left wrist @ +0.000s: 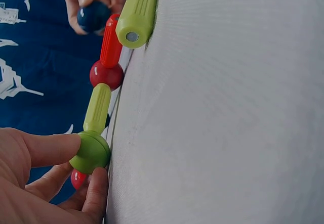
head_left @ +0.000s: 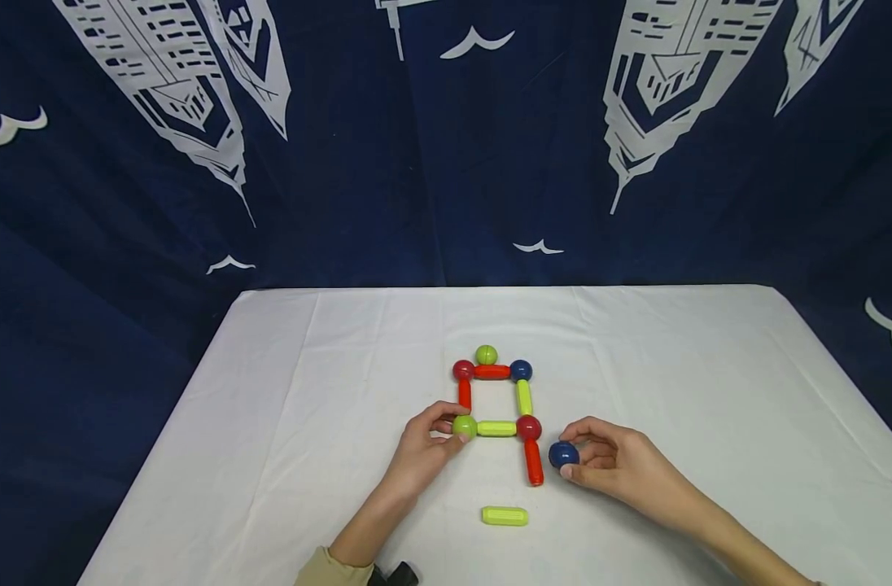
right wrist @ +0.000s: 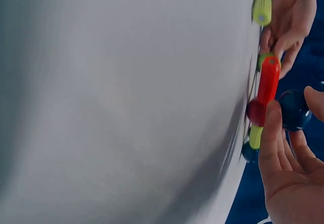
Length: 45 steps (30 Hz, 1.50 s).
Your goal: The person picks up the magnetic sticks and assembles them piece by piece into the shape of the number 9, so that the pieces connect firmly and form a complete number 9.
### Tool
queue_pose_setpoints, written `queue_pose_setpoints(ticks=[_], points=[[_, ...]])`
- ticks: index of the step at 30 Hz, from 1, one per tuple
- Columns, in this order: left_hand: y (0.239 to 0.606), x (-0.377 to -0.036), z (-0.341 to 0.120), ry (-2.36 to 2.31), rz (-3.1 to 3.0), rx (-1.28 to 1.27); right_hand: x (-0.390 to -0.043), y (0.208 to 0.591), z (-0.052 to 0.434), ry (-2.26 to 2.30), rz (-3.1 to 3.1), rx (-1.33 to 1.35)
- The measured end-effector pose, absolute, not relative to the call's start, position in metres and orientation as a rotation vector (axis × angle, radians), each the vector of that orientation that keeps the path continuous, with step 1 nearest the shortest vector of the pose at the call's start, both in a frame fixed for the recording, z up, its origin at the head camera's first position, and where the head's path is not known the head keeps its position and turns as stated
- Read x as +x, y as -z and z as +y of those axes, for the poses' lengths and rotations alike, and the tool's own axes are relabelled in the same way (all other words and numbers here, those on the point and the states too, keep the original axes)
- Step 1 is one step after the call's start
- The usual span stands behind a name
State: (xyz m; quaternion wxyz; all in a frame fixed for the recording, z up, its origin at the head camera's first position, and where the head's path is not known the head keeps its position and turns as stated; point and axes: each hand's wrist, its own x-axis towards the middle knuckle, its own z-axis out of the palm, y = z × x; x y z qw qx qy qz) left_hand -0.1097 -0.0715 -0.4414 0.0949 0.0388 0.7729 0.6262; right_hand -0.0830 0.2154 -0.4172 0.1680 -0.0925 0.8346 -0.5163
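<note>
Two hands at a rod-and-ball frame on the white surface (head_left: pixel 285 423).

Centre-left of the head view: left hand (head_left: pixel 420 448) pinches the green ball (head_left: pixel 464 426) at the frame's lower-left corner. Lower centre: a red rod (head_left: pixel 534 462) hangs from the red ball (head_left: pixel 528 427), long axis toward the viewer. Just right of its free end, right hand (head_left: pixel 614 460) fingers curl round a blue ball (head_left: pixel 563 454).

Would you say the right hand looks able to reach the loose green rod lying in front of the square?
Probably yes: the loose green rod lies on bare cloth near the right hand, nothing between, though that hand already holds a blue ball.
</note>
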Motion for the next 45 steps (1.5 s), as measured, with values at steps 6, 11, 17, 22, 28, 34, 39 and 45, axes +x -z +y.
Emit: queue_pose_setpoints(ticks=[6, 11, 17, 22, 28, 34, 39, 45], points=[[0.442, -0.111, -0.072, -1.848, 2.309, 0.123, -0.069, 0.42, 0.213, 1.439, 2.301, -0.408], [0.442, -0.112, -0.071, -1.825, 2.336, 0.125, -0.064, 0.425, 0.207, 1.396, 2.31, -0.518], [0.442, -0.112, -0.07, -1.821, 2.346, 0.139, -0.066, 0.43, 0.201, 1.318, 2.304, -0.578], [0.441, -0.113, -0.069, -1.816, 2.35, 0.138, -0.068, 0.432, 0.199, 1.305, 2.308, -0.621], [0.441, -0.115, -0.07, -1.804, 2.355, 0.134, -0.071, 0.437, 0.198, 1.37, 2.249, -0.685], [0.441, -0.117, -0.07, -1.804, 2.363, 0.133, -0.074, 0.437, 0.197, 1.4, 2.188, -0.714], [0.442, -0.117, -0.069, -1.781, 2.389, 0.142, -0.076, 0.436, 0.197, 1.406, 2.109, -0.667], [0.441, -0.112, -0.07, -1.757, 2.47, 0.142, -0.078, 0.436, 0.197, 1.399, 2.094, -0.615]])
